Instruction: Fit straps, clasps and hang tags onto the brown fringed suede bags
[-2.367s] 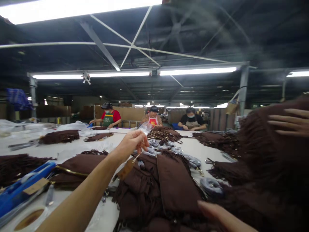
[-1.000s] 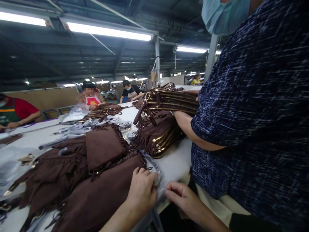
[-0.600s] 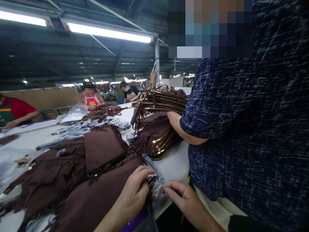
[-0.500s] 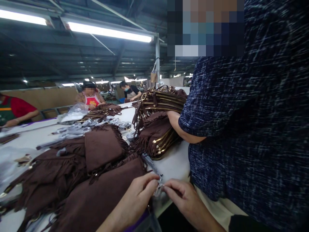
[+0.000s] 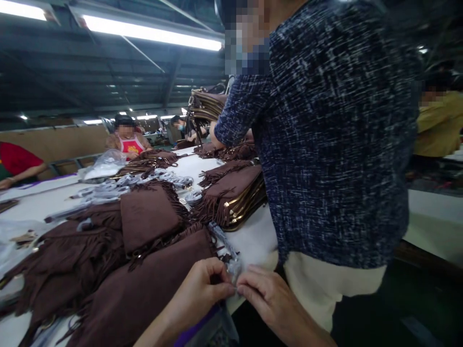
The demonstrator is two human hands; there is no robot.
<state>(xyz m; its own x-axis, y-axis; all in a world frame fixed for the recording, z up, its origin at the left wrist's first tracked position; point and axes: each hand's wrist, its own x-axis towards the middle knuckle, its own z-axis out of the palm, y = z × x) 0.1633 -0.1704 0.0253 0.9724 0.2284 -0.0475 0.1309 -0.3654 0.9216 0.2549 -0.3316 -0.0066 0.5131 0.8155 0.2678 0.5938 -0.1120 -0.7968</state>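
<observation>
At the table's near edge, my left hand point(image 5: 208, 284) and my right hand point(image 5: 265, 294) meet with thumbs and fingertips pinched together. Between them is thin clear plastic wrapping point(image 5: 235, 266), on the end of a grey wrapped strap point(image 5: 221, 237). The exact bit gripped is small and partly covered by my fingers. Left of my hands lies a brown fringed bag point(image 5: 155, 279), flat on the table. Another brown bag point(image 5: 150, 217) rests just behind it.
A stack of brown bags with gold zippers point(image 5: 235, 197) lies ahead. Several grey wrapped straps point(image 5: 119, 188) are heaped behind the bags. A co-worker in a dark patterned shirt point(image 5: 336, 144) stands close on the right, arms around more bags point(image 5: 206, 106). Other people sit farther back.
The co-worker has lifted a bundle of bags off the stack and moved it away. My pinched fingertips have come closer together, slightly lower on the plastic.
</observation>
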